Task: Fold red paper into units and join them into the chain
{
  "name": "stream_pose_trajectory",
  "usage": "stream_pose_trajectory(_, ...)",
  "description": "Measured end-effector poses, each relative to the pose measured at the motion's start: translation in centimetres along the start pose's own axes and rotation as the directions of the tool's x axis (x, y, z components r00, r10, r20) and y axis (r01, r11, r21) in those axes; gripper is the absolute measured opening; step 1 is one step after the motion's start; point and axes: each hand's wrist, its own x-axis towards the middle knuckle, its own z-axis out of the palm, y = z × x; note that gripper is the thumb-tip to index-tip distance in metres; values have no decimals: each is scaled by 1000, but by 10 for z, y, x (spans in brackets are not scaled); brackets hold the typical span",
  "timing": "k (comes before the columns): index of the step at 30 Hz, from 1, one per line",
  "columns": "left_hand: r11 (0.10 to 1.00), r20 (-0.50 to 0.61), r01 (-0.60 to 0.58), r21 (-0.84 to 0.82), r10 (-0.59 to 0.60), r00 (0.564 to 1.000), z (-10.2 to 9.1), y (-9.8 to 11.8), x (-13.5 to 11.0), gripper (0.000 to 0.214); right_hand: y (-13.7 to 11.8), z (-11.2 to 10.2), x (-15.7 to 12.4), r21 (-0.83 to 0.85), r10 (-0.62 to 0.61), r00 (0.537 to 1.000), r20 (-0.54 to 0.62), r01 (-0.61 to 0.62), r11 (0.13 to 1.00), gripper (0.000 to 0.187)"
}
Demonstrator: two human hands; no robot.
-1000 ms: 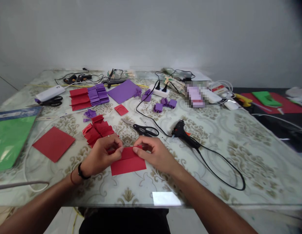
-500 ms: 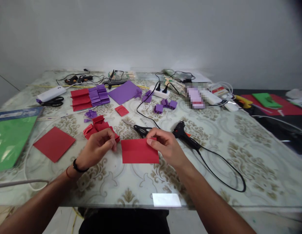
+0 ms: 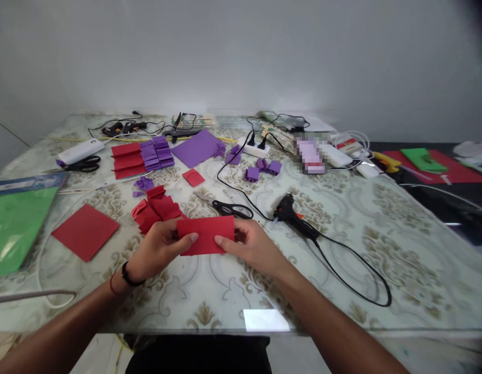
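A red paper rectangle (image 3: 205, 228) is held between my two hands above the table's front half. My left hand (image 3: 163, 244) grips its left end, thumb on the near face and fingers behind. On the right end, my right hand (image 3: 252, 244) pinches it the same way. Just behind my left hand lies a cluster of folded red paper pieces (image 3: 155, 206). Scissors (image 3: 229, 206) with black handles rest beyond the paper. A black hot glue gun (image 3: 293, 215) lies right of my right hand. Left of my hands is a flat red paper square (image 3: 85, 232).
Purple paper (image 3: 198, 147), folded purple pieces (image 3: 157, 153) and a white power strip (image 3: 254, 148) with cords lie farther back. Green paper in a clear packet (image 3: 23, 223) is at the left edge. The glue gun's black cord (image 3: 381, 280) loops across the right side.
My left hand has moved right and taken hold of the red paper. The paper has shifted left and up in my right hand, uncovering the scissors' handles.
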Motion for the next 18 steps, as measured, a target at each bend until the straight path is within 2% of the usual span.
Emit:
stream_pose_trajectory(5,990,32,-31,135,27,999,0,6,-3,22,2,0,1,-30,-51,997,-64,49,998,23)
stream_pose_trajectory(9,1000,-15,-4,4,4,1000,2,7,-2,24,3,4,-1,-50,38,999,-21,-39,998,25)
stream_pose_trajectory(11,997,57,18,-72,-13,998,4,6,0,26,3,9,-1,-44,39,998,-52,-41,998,24)
stream_pose_trajectory(14,998,182,53,-42,-44,982,5,5,4,31,4,15,0,-17,-7,997,-73,6,1000,22)
stream_pose_trajectory(18,997,155,59,45,-66,986,5,5,5,32,5,17,0,-58,-10,1000,13,11,998,18)
